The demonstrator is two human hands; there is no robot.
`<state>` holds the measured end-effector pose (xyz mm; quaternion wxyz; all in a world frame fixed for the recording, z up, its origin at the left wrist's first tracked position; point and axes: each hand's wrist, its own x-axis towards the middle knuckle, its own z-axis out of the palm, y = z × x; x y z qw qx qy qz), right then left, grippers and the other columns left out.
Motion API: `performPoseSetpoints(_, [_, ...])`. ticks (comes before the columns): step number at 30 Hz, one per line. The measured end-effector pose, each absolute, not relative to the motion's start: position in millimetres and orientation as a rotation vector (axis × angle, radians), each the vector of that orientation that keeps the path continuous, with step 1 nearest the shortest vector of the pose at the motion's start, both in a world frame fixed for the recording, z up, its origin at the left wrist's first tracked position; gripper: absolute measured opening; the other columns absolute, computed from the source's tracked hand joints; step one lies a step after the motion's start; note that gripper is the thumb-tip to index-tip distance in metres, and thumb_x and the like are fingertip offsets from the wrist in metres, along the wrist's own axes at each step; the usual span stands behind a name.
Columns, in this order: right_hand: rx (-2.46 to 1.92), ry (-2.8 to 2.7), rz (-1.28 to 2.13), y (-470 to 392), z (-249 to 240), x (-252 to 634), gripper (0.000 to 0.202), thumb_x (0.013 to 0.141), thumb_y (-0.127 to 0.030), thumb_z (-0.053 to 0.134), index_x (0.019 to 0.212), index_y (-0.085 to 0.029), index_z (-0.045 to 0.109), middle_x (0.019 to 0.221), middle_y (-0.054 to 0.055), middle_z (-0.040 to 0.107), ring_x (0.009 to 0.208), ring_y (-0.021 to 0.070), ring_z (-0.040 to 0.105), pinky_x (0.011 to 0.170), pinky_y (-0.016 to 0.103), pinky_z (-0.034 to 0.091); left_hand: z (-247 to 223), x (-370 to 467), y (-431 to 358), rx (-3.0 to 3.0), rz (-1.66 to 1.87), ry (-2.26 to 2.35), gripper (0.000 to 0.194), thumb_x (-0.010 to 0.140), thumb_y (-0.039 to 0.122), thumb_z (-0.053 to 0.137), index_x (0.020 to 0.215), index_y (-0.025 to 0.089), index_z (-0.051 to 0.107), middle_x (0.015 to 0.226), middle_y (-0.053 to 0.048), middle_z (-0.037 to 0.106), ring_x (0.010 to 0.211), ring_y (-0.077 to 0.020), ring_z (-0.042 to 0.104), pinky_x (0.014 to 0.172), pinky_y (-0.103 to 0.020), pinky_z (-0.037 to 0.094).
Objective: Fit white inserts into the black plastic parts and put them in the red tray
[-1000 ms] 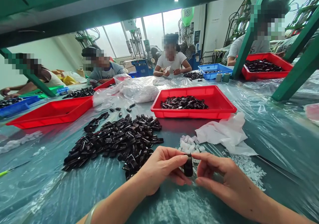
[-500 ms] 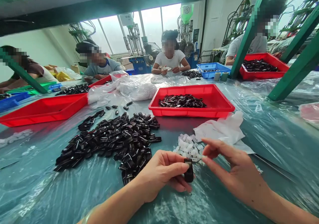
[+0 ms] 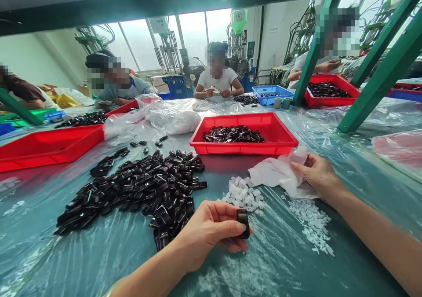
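Pinched between the thumb and fingers of my left hand [image 3: 216, 229] is a small glossy black plastic part [image 3: 243, 223], held above the table. My right hand [image 3: 318, 174] has its fingers closed on a crumpled white cloth [image 3: 275, 171], gripping its right end. Just beyond my left hand lies a pile of translucent white pieces [image 3: 244, 193]. Below the cloth, smaller white bits [image 3: 311, 222] are scattered over the table. A large heap of similar black parts [image 3: 141, 187] spreads out to the left of my left hand.
A red tray [image 3: 244, 146] partly filled with black parts stands ahead, and another red tray [image 3: 49, 149] is at the left. Plastic film [image 3: 99, 262] covers the table. Green posts [image 3: 379, 68] rise at the right. Several people sit around the table.
My right hand has moved right and away from the white pieces and now grips the cloth. Small white bits beside it have come into view. My left hand still holds the black part.
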<state>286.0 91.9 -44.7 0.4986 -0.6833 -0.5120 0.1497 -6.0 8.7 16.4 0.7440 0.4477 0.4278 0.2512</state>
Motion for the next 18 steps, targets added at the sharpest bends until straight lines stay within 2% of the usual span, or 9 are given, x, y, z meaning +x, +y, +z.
performPoseSetpoints(2, [-1.660, -1.275, 0.355, 88.7, -40.5, 283.1, 0.024, 0.083, -0.033, 0.055, 0.094, -0.013, 0.058, 0.085, 0.003, 0.062, 0.071, 0.0128, 0.060, 0.065, 0.031, 0.050, 15.6, -5.3, 8.3, 0.977, 0.536, 0.925, 0.022, 0.063, 0.023, 0.070, 0.080, 0.009, 0.066, 0.077, -0.009, 0.068, 0.056, -0.0122, 0.063, 0.046, -0.015, 0.046])
performPoseSetpoints(5, [-1.620, -1.334, 0.230, 74.6, -20.4, 271.9, 0.035, 0.072, -0.033, 0.065, 0.103, -0.018, 0.057, 0.095, 0.007, 0.064, 0.085, 0.0229, 0.059, 0.073, 0.039, 0.047, 15.5, -4.0, 7.0, 0.960, 0.513, 0.906, 0.022, 0.063, 0.024, 0.071, 0.079, 0.010, 0.067, 0.075, -0.008, 0.067, 0.055, -0.0134, 0.064, 0.045, -0.014, 0.046])
performPoseSetpoints(7, [-1.559, -1.402, 0.140, 61.0, -4.8, 259.7, 0.039, 0.070, -0.031, 0.065, 0.107, -0.022, 0.056, 0.104, 0.007, 0.062, 0.095, 0.0267, 0.056, 0.078, 0.042, 0.044, 15.8, -3.4, 5.5, 0.933, 0.499, 0.897, 0.023, 0.061, 0.025, 0.071, 0.079, 0.011, 0.067, 0.074, -0.007, 0.067, 0.056, -0.0146, 0.065, 0.044, -0.014, 0.046])
performPoseSetpoints(10, [-1.401, -1.612, 0.053, 39.1, 10.8, 237.2, 0.034, 0.072, -0.026, 0.062, 0.105, -0.027, 0.058, 0.106, 0.003, 0.061, 0.098, 0.0245, 0.056, 0.080, 0.038, 0.042, 16.0, -3.1, 3.7, 0.909, 0.485, 0.882, 0.025, 0.060, 0.024, 0.072, 0.081, 0.011, 0.068, 0.072, -0.006, 0.067, 0.058, -0.0161, 0.066, 0.044, -0.014, 0.046])
performPoseSetpoints(14, [-1.084, -1.970, -0.283, 17.2, 13.5, 211.9, 0.032, 0.079, -0.008, 0.048, 0.106, -0.024, 0.055, 0.104, 0.007, 0.059, 0.096, 0.0229, 0.057, 0.079, 0.040, 0.037, 15.5, -2.5, 3.4, 0.931, 0.470, 0.880, 0.023, 0.061, 0.023, 0.072, 0.079, 0.010, 0.069, 0.071, -0.007, 0.066, 0.058, -0.0156, 0.066, 0.046, -0.014, 0.047])
performPoseSetpoints(18, [-1.021, -2.045, -0.345, 8.2, 10.9, 200.5, 0.036, 0.078, 0.001, 0.045, 0.102, -0.023, 0.057, 0.102, 0.008, 0.059, 0.095, 0.0213, 0.057, 0.084, 0.044, 0.033, 15.6, -1.7, 3.7, 0.952, 0.450, 0.870, 0.019, 0.061, 0.023, 0.071, 0.073, 0.008, 0.069, 0.067, -0.006, 0.065, 0.057, -0.0150, 0.065, 0.046, -0.014, 0.046])
